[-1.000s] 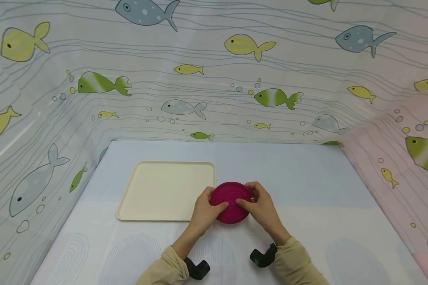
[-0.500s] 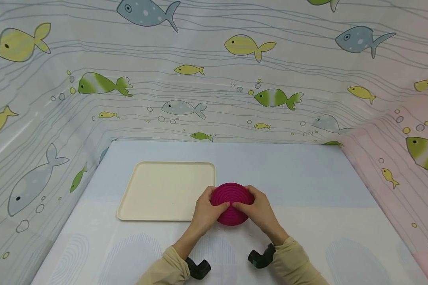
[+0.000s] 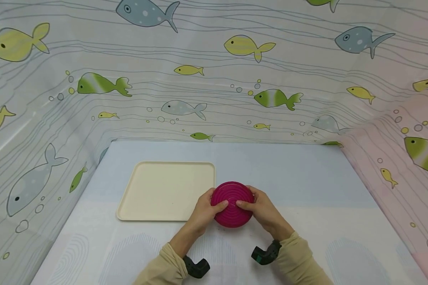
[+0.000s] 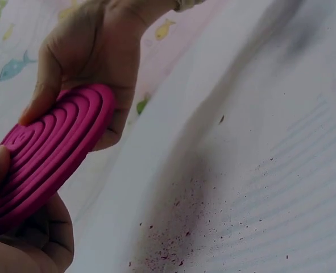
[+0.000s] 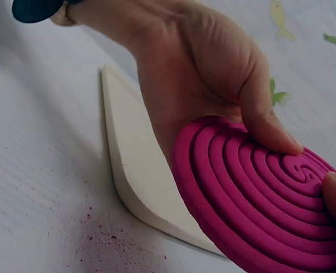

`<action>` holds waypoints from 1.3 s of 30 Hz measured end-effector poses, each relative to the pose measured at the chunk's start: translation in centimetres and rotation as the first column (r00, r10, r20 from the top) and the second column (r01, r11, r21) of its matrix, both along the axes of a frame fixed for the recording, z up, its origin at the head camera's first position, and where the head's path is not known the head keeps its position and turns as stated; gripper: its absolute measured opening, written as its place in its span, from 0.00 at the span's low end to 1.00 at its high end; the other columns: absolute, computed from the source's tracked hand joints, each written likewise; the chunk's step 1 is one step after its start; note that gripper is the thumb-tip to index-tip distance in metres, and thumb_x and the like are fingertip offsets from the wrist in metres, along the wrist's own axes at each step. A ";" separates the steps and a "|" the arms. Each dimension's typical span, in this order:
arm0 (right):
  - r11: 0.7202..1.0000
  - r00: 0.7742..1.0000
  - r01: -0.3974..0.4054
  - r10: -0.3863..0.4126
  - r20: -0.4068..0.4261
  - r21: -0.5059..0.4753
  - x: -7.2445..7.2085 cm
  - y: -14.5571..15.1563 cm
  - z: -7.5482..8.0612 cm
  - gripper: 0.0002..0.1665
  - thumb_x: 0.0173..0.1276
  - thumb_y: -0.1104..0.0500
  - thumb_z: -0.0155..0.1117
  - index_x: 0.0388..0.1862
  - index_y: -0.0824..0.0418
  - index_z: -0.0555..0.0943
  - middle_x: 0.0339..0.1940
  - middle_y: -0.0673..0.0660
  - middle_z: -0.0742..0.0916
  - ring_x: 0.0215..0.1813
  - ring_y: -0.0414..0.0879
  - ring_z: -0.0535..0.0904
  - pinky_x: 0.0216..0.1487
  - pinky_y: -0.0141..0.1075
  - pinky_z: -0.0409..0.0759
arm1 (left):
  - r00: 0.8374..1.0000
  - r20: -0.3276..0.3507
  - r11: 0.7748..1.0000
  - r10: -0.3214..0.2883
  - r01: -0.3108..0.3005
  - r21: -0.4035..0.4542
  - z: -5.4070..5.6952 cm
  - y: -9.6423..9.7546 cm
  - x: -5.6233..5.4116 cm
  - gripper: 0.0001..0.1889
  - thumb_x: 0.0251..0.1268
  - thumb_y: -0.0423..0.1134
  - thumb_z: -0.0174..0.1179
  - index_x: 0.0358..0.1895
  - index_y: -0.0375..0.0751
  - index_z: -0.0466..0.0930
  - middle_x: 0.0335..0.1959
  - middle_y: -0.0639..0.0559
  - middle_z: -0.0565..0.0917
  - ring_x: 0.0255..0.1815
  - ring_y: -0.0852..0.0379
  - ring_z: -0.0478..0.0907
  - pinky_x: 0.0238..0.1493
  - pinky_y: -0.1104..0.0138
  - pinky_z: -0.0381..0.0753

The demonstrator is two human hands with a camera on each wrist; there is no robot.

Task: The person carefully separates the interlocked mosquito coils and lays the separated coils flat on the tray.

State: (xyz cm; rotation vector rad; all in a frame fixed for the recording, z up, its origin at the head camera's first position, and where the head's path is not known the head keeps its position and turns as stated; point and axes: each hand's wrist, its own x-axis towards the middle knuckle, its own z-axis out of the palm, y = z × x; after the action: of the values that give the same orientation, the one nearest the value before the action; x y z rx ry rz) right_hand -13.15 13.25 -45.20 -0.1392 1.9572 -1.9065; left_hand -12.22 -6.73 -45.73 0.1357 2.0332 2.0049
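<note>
1. The scene is framed at the back and sides by a white plastic-looking sheet [image 3: 210, 51], printed with green, yellow and blue fish, bubbles and wavy lines; a pinkish cast is seen on the right.
2. Below it, a pale blue-white tabletop [image 3: 306, 178] is spread out, marked near the front with faint striped ovals.
3. On the left half, a cream rectangular tray [image 3: 157, 194] with rounded corners and a low rim is laid flat.
4. In from the front come two beige cloth sleeves [image 3: 165, 261], gathered at the wrists.
5. Here the grip is seen: the left hand [image 3: 202, 211] and the right hand [image 3: 265, 209] are set at opposite sides, thumbs pressed to the front, fingers curled round behind, so the edge is pinched by both.
6. Between them a magenta round disc with concentric ridges [image 3: 232, 215] is held tilted, clear of the tabletop, by the tray's right edge; a small S-shaped swirl is shown at its centre.
7. By the wrists, two curved black pieces [image 3: 198, 269] are worn.
8. And underneath, tiny dark-red specks [image 4: 169, 247] are scattered over the tabletop.
</note>
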 end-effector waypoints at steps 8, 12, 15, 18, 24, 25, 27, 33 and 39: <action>0.996 0.997 0.080 -0.080 -0.015 0.046 0.0 -0.1 0.0 0.30 0.64 0.64 0.67 0.64 0.70 0.72 0.56 0.65 0.83 0.52 0.42 0.81 0.49 0.31 0.82 | 0.999 0.038 0.999 0.020 -0.021 0.033 0.0 -0.1 0.0 0.16 0.68 0.34 0.58 0.55 0.29 0.72 0.46 0.35 0.85 0.39 0.62 0.83 0.43 0.71 0.83; 0.975 0.983 0.160 -0.142 -0.121 0.155 0.3 -0.3 0.0 0.28 0.62 0.63 0.69 0.62 0.64 0.75 0.56 0.63 0.84 0.53 0.48 0.82 0.50 0.36 0.84 | 0.999 0.040 0.999 0.036 -0.037 0.027 -0.1 -0.1 -0.1 0.15 0.69 0.34 0.58 0.53 0.29 0.72 0.46 0.35 0.85 0.39 0.63 0.83 0.42 0.71 0.83; 0.947 0.951 0.224 -0.160 -0.264 0.231 0.5 -0.6 0.1 0.30 0.60 0.62 0.72 0.62 0.58 0.77 0.58 0.60 0.84 0.56 0.52 0.81 0.51 0.40 0.85 | 0.998 0.040 0.998 0.055 -0.056 0.025 -0.1 -0.1 -0.1 0.15 0.70 0.33 0.57 0.54 0.28 0.73 0.47 0.35 0.85 0.38 0.63 0.82 0.41 0.73 0.82; 0.925 0.893 0.274 -0.143 -0.427 0.264 0.8 -0.7 0.1 0.30 0.60 0.62 0.72 0.62 0.55 0.78 0.58 0.57 0.83 0.56 0.52 0.81 0.52 0.39 0.84 | 0.996 0.039 0.997 0.076 -0.077 0.024 -0.1 -0.1 -0.1 0.14 0.69 0.33 0.55 0.53 0.27 0.74 0.45 0.36 0.85 0.36 0.64 0.80 0.38 0.74 0.81; 0.898 0.726 0.384 -0.149 -0.672 0.216 0.8 -0.7 -0.1 0.22 0.58 0.67 0.73 0.52 0.57 0.84 0.50 0.55 0.83 0.53 0.47 0.78 0.49 0.32 0.77 | 0.995 0.039 0.996 0.091 -0.091 -0.008 0.0 -0.3 0.0 0.14 0.68 0.34 0.58 0.52 0.29 0.78 0.42 0.38 0.86 0.33 0.64 0.79 0.33 0.74 0.81; 0.892 0.706 0.400 -0.155 -0.691 0.208 0.7 -0.7 -0.1 0.20 0.57 0.67 0.73 0.50 0.57 0.85 0.49 0.55 0.84 0.52 0.46 0.78 0.48 0.32 0.77 | 0.995 0.041 0.996 0.091 -0.090 -0.015 0.0 -0.3 0.0 0.14 0.68 0.34 0.58 0.52 0.30 0.78 0.42 0.38 0.86 0.33 0.63 0.79 0.33 0.74 0.81; 0.883 0.681 0.425 -0.167 -0.713 0.199 0.7 -0.7 -0.1 0.18 0.55 0.69 0.74 0.45 0.58 0.86 0.46 0.54 0.84 0.51 0.44 0.77 0.47 0.33 0.77 | 0.996 0.034 0.996 0.088 -0.087 -0.031 -0.1 -0.3 0.0 0.14 0.68 0.35 0.58 0.53 0.31 0.78 0.42 0.38 0.85 0.33 0.63 0.79 0.32 0.74 0.81; 0.862 0.686 0.459 -0.192 -0.702 0.213 0.6 -0.7 -0.1 0.13 0.55 0.68 0.75 0.39 0.58 0.85 0.40 0.52 0.84 0.42 0.41 0.75 0.40 0.30 0.74 | 0.998 0.036 0.999 0.043 -0.042 -0.027 -0.1 -0.5 0.0 0.16 0.71 0.38 0.56 0.55 0.31 0.77 0.45 0.38 0.85 0.36 0.62 0.81 0.36 0.69 0.85; 0.893 0.785 0.387 -0.188 -0.590 0.231 0.7 -0.6 0.0 0.08 0.63 0.60 0.70 0.42 0.57 0.84 0.38 0.51 0.88 0.39 0.37 0.80 0.43 0.27 0.80 | 0.994 0.113 0.997 -0.012 0.003 0.078 0.0 -0.8 -0.2 0.24 0.77 0.50 0.45 0.53 0.30 0.75 0.36 0.52 0.82 0.36 0.62 0.78 0.36 0.69 0.83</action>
State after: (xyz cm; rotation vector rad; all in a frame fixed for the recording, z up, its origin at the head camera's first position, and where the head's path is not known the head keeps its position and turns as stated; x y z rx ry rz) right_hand -12.45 12.66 -45.18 -0.3400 2.8280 -1.7958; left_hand -12.43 -7.57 -45.69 0.0447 1.8844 2.0389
